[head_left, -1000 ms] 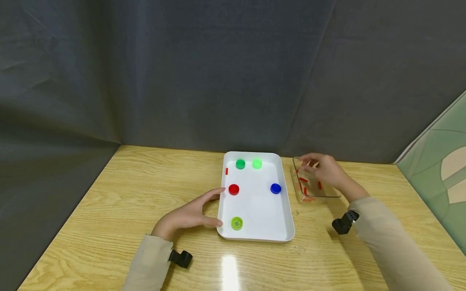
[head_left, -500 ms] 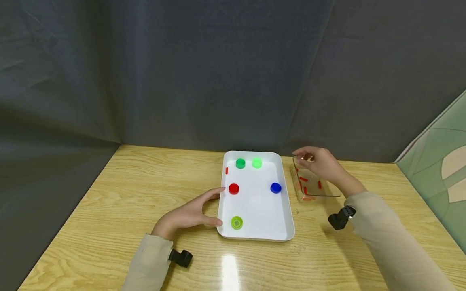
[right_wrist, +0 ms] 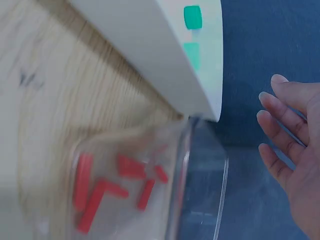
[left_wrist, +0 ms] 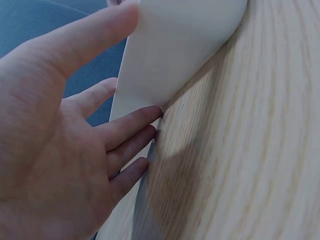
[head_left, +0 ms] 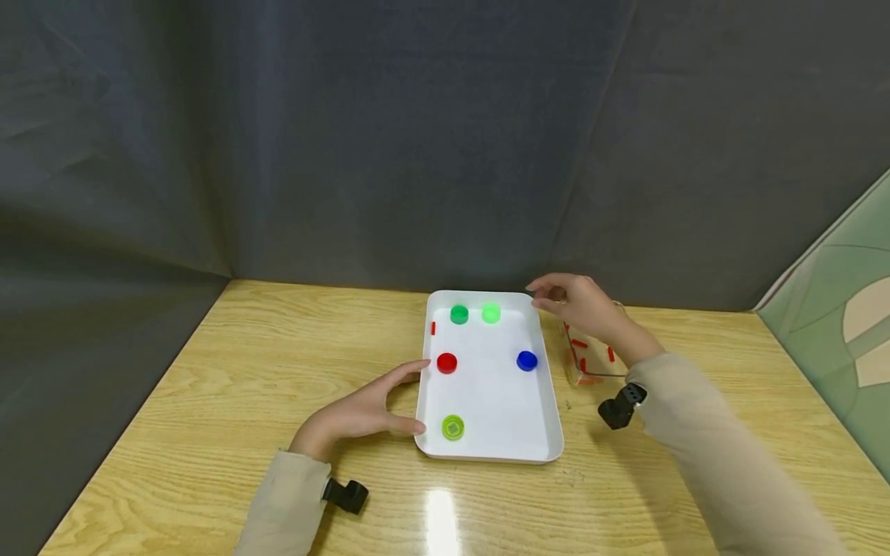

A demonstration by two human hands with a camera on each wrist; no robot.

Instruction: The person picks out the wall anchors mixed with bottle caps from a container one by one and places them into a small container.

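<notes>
A white tray (head_left: 487,401) holds a red cap (head_left: 446,363), a blue cap (head_left: 527,361), a yellow-green cap (head_left: 453,427), a dark green cap (head_left: 459,314), a bright green cap (head_left: 490,313) and one small red strip (head_left: 433,328). Along its left side, my left hand (head_left: 354,409) rests with thumb and fingers spread at the rim. In the left wrist view, fingertips (left_wrist: 152,114) meet the outer wall. My right hand (head_left: 577,305) is above the tray's far right corner, thumb and index finger apart; nothing shows between them. The right wrist view shows its fingers (right_wrist: 277,122) loosely bent.
Right of the tray stands a clear box (head_left: 598,374) with several red strips (right_wrist: 145,194) in it, partly under my right forearm. A dark curtain (head_left: 389,154) backs the wooden table (head_left: 313,324). A green patterned panel (head_left: 841,309) is at the right.
My right hand has lifted from the clear box and moved left to the tray's far right corner. My left hand and the caps have stayed in place.
</notes>
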